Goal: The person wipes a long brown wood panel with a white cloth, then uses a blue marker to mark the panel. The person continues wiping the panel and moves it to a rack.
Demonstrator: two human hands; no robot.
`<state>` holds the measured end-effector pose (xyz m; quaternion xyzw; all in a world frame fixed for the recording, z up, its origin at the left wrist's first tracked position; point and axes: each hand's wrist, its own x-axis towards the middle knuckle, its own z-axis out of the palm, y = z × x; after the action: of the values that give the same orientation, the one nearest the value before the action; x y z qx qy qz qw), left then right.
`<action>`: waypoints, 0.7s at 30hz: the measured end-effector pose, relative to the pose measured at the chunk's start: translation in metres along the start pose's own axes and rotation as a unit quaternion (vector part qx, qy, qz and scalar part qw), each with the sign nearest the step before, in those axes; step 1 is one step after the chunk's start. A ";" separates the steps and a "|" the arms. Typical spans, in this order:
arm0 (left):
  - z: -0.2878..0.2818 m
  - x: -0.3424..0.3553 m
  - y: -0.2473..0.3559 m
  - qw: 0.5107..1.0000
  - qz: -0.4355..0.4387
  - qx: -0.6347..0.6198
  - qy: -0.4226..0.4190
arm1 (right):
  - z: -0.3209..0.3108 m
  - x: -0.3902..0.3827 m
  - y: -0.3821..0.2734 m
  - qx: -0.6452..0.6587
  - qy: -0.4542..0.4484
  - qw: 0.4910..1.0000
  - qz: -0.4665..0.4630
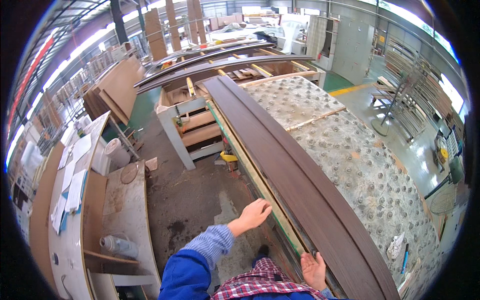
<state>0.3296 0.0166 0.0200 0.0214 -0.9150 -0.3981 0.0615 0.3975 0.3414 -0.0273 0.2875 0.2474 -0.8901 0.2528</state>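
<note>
A long dark brown wood-grain panel with a raised lengthwise ridge lies along the left side of a work table with a studded top. Beside the table's pale edge strip, my left hand hovers at or just over the edge, back upward, its fingers loosely bent; nothing shows in it. Nearer to me, my right hand is turned palm up next to the panel's near left edge, fingers apart and slightly bent. It holds nothing that I can see; whether its fingertips touch the panel I cannot tell.
A blue pen and crumpled white paper lie on the studded top at right. At left stands a desk with papers and a grey-white jug. More dark panels rest on a rack ahead; brown boards lean at left.
</note>
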 end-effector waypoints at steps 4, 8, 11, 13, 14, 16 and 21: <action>-0.002 0.130 -0.005 0.984 0.144 0.097 -0.045 | 0.008 0.019 0.015 0.160 0.109 0.981 0.007; 0.010 0.254 -0.023 0.943 0.259 0.198 -0.057 | 0.049 0.033 0.031 0.150 0.144 0.976 -0.058; 0.031 0.328 -0.051 0.909 0.322 0.253 -0.078 | 0.021 0.053 0.023 0.177 0.008 0.966 0.188; 0.031 0.364 -0.044 0.897 0.263 0.277 -0.220 | 0.052 0.054 0.018 0.260 0.027 0.947 0.189; 0.030 0.381 -0.042 0.884 0.230 0.288 -0.288 | 0.070 0.045 0.016 0.298 0.035 0.935 0.190; 0.034 0.399 -0.049 0.879 0.247 0.264 -0.312 | 0.096 0.038 0.008 0.368 0.058 0.908 0.192; 0.023 0.406 -0.058 0.862 0.293 0.241 -0.337 | 0.133 0.064 0.000 0.355 0.083 0.914 0.179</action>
<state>-0.0762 -0.0421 0.0005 -0.3685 -0.9116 -0.1119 -0.1437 0.3005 0.2440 0.0262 0.4705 -0.1206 -0.8322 0.2673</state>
